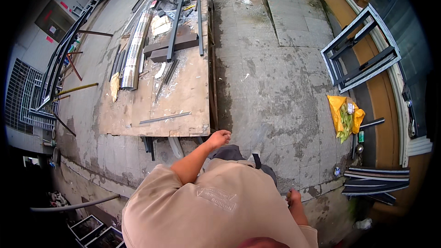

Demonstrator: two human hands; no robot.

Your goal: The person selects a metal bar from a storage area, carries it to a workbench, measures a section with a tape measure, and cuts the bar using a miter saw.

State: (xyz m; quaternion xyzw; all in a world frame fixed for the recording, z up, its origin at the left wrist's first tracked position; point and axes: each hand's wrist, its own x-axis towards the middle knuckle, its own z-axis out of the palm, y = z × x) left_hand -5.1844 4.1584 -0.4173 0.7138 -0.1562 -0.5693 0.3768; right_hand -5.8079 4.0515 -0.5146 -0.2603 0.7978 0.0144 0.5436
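Left hand (220, 138) loosely curled, seemingly empty, near bench (183, 94); a careless swing could scrape knuckles. Right hand (294, 197) curled, contents unclear. We see strip (165, 118) ahead-left of left hand.

Left hand (220, 138) — by near-right corner of workbench (183, 96) | bars (179, 18) on workbench | bag (336, 110) — right, on ground (289, 96)
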